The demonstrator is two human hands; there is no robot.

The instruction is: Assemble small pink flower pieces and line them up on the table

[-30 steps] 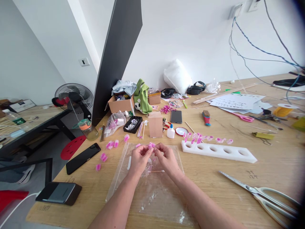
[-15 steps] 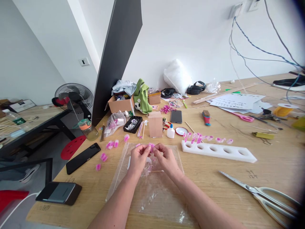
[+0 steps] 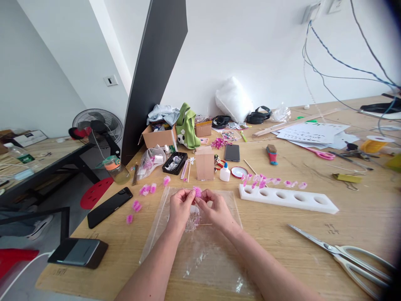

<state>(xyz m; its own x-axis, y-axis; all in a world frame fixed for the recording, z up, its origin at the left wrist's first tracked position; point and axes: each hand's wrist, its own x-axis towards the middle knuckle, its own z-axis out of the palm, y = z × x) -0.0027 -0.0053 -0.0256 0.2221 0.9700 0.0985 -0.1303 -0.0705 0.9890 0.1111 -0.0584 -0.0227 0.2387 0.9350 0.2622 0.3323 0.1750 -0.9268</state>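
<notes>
My left hand (image 3: 180,209) and my right hand (image 3: 216,209) meet over a clear plastic bag (image 3: 200,255) lying flat on the wooden table (image 3: 282,238). Both pinch a small pink flower piece (image 3: 197,191) between their fingertips. A thin wooden stick (image 3: 205,224) and a bit of pale pink trimming lie on the bag under my hands. More pink pieces (image 3: 147,189) are scattered to the left, and others (image 3: 260,180) lie along the back of a white foam block (image 3: 288,199) with round holes.
Large steel scissors (image 3: 344,253) lie at the front right. A black phone (image 3: 109,207) and a dark device (image 3: 78,252) lie at the left. Behind my hands stand a small wooden block (image 3: 204,163), a glue bottle (image 3: 224,172), a black tray (image 3: 174,163) and cardboard boxes (image 3: 156,136).
My hands have drawn slightly nearer and lower over the bag, still working the pink piece between the fingertips. Nothing else on the table has moved.
</notes>
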